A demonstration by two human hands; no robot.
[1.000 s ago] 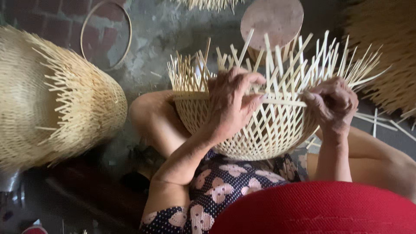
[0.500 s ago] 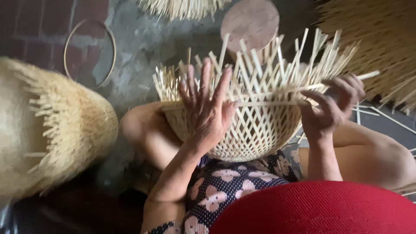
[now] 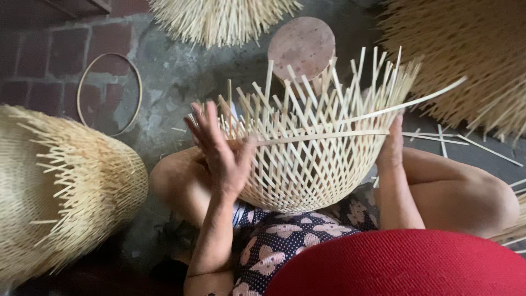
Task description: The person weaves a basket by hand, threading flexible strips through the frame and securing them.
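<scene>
On the person's lap sits a half-woven bamboo basket [image 3: 307,159]. Left hand [image 3: 222,151], fingers spread open, touches its side; right hand [image 3: 390,143] grips a long bamboo strip [image 3: 329,135] at the rim.

Dark floral-print dress [image 3: 285,241], bare arms, and red woven hat brim [image 3: 405,266].

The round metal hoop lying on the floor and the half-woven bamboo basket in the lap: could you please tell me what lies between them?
In the head view, only bare grey floor separates metal hoop from bamboo basket.
</scene>
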